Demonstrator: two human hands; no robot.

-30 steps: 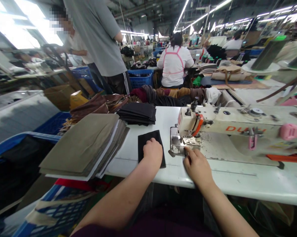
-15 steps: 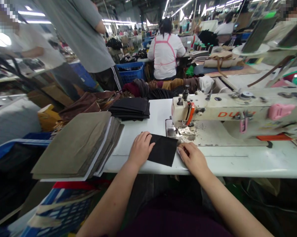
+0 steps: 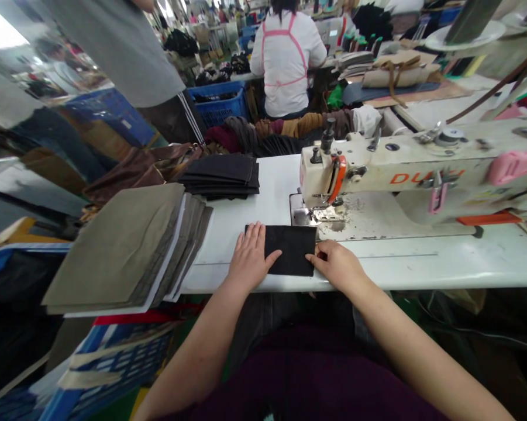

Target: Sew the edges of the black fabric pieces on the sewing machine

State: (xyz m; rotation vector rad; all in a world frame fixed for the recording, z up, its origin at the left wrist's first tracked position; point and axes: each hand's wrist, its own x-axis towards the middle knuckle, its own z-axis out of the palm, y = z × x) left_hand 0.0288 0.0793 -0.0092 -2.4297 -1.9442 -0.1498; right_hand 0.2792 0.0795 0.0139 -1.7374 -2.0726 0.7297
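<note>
The table (image 3: 399, 272) extends left to right, its near edge close to level. The machine (image 3: 377, 166) occupies the right part, head end facing left. The olive stack (image 3: 123, 234) lies at the left and projects past the near edge of the table. The black stack (image 3: 221, 175) lies on the table, beyond the olive stack and to its right.

The cloth (image 3: 292, 251), a black rectangle, lies flat between the olive stack and the right hand (image 3: 340, 264), on the near side of the machine's metal plate (image 3: 300, 211). Its long axis runs left to right, nearly parallel to the near table edge; its short ends face left and right. Its far edge is just beside the plate.

The left hand (image 3: 251, 257) is spread flat over the left end, fingers extended forward, thumb pointing right. The right hand is nearly closed, fingers curled, pinching the right edge between thumb and forefinger.
</note>
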